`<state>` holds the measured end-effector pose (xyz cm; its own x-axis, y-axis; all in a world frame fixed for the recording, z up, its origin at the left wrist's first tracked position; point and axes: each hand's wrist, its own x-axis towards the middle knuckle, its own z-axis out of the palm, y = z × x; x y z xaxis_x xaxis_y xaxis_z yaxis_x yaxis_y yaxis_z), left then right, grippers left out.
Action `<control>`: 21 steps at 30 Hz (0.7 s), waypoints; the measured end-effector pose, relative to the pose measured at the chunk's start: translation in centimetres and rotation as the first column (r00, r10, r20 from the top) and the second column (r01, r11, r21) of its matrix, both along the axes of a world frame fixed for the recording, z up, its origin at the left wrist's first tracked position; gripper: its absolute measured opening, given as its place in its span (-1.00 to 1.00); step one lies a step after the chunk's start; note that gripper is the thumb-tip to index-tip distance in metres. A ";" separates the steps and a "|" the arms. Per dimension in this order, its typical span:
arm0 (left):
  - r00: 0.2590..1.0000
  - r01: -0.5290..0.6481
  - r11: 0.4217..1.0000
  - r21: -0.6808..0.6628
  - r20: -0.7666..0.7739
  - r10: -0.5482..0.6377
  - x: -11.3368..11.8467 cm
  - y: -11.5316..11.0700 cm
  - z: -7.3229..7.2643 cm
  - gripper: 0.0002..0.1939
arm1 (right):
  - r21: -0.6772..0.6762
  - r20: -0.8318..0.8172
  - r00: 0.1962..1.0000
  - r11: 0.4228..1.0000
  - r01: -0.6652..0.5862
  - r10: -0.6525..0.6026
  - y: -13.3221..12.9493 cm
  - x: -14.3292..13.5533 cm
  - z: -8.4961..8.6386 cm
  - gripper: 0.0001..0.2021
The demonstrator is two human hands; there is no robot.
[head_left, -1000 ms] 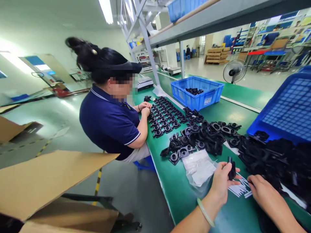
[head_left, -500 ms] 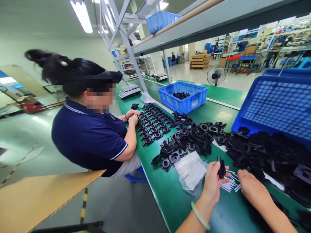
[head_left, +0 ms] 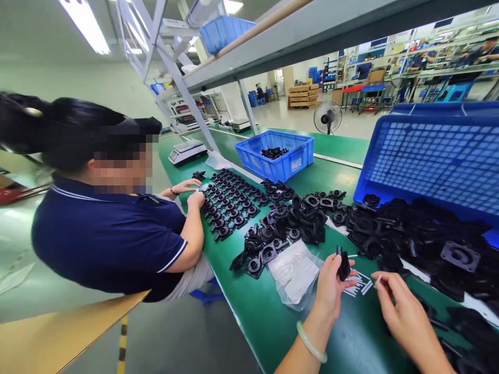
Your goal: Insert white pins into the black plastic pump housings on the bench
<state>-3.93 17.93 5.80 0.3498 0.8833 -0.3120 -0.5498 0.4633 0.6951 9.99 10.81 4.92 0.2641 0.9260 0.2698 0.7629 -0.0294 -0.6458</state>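
My left hand [head_left: 330, 284], with a pale green bangle on its wrist, grips a black plastic part [head_left: 343, 265] upright between thumb and fingers. To its right, my right hand [head_left: 399, 306] pinches a small white pin [head_left: 378, 281] at its fingertips. Several thin white pins [head_left: 360, 284] lie on the green table between the two hands. Left of my left hand is a clear plastic bag [head_left: 294, 272] with white contents. Black parts [head_left: 292, 221] are heaped beyond the bag.
A person [head_left: 105, 228] works at the left beside rows of black parts [head_left: 230, 200]. A blue bin [head_left: 276, 156] stands behind the heaps. At right, a tipped blue crate [head_left: 432, 156] borders a large black pile [head_left: 409, 234]. Cardboard [head_left: 70, 332] juts in lower left.
The view has shifted, moving the scene left. My right hand has lifted from the white pins, now pinching one. My left hand still holds the black part. The other person's hands have moved apart.
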 end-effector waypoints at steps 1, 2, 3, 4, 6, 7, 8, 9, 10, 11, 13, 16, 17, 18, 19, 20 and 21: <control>1.000 0.006 1.000 0.003 -0.002 -0.006 0.0 -0.1 0.0 -0.53 | -0.005 -0.131 0.991 1.000 0.019 -0.020 -0.7 -1.1 0.1 -0.73; 1.000 0.011 1.000 0.005 -0.003 -0.011 0.1 -0.2 0.0 -0.54 | -0.011 -0.265 0.963 0.999 0.044 -0.045 -1.2 -2.4 0.1 -0.71; 1.000 0.015 1.000 0.007 -0.005 -0.015 0.1 -0.2 0.0 -0.55 | -0.014 -0.394 0.916 0.997 0.073 -0.072 -1.5 -3.6 -0.2 -0.69; 1.000 0.016 1.000 0.008 -0.009 -0.016 0.2 -0.3 -0.1 -0.56 | -0.016 -0.511 0.853 0.994 0.109 -0.102 -1.8 -4.7 -0.7 -0.65; 1.000 0.020 1.000 0.009 -0.020 -0.020 0.2 -0.3 -0.2 -0.57 | -0.040 -0.684 0.711 0.983 0.182 -0.159 -1.8 -6.3 -1.9 -0.58; 0.999 0.024 1.000 0.010 -0.025 -0.023 0.3 -0.2 -0.2 -0.58 | -0.064 -0.739 0.646 0.974 0.216 -0.192 -1.8 -6.7 -2.6 -0.54; 0.999 0.025 1.000 0.012 -0.030 -0.024 0.3 -0.2 -0.2 -0.58 | -0.093 -0.777 0.589 0.966 0.242 -0.223 -1.7 -6.9 -3.3 -0.51; 0.999 0.023 1.000 0.015 -0.032 -0.023 0.3 -0.1 -0.2 -0.58 | -0.118 -0.801 0.546 0.958 0.260 -0.247 -1.6 -6.8 -4.0 -0.49; 0.999 0.020 1.000 0.016 -0.032 -0.019 0.2 0.0 -0.2 -0.58 | -0.136 -0.817 0.513 0.953 0.272 -0.263 -1.6 -6.5 -4.6 -0.47; 0.999 0.015 1.000 0.018 -0.032 -0.015 0.2 0.0 -0.2 -0.57 | -0.147 -0.830 0.486 0.949 0.280 -0.272 -1.6 -6.1 -5.2 -0.47; 1.000 0.010 1.000 0.017 -0.028 -0.010 0.2 0.1 -0.3 -0.54 | -0.147 -0.855 0.444 0.947 0.287 -0.267 -1.6 -5.2 -6.2 -0.49; 0.999 0.038 0.999 0.014 -0.014 -0.038 0.4 0.1 -0.5 -0.46 | -0.134 -0.882 0.399 0.944 0.301 -0.252 -1.7 -4.3 -7.0 -0.54; 0.998 0.054 0.998 0.015 -0.012 -0.054 0.5 0.1 -0.6 -0.43 | -0.128 -0.886 0.394 0.945 0.302 -0.246 -1.8 -4.2 -7.0 -0.55; 0.998 0.069 0.997 0.016 -0.015 -0.069 0.5 0.1 -0.7 -0.40 | -0.122 -0.888 0.392 0.945 0.302 -0.240 -1.8 -4.2 -6.9 -0.56; 0.996 0.083 0.996 0.019 -0.023 -0.082 0.5 0.0 -0.7 -0.38 | -0.115 -0.890 0.391 0.946 0.303 -0.233 -1.9 -4.2 -6.6 -0.57; 0.995 0.095 0.995 0.021 -0.034 -0.094 0.5 -0.1 -0.7 -0.36 | -0.105 -0.894 0.390 0.948 0.301 -0.223 -1.9 -4.1 -6.3 -0.58; 0.993 0.107 0.994 0.021 -0.049 -0.106 0.5 -0.2 -0.7 -0.35 | -0.092 -0.897 0.387 0.948 0.304 -0.211 -2.0 -4.1 -5.9 -0.59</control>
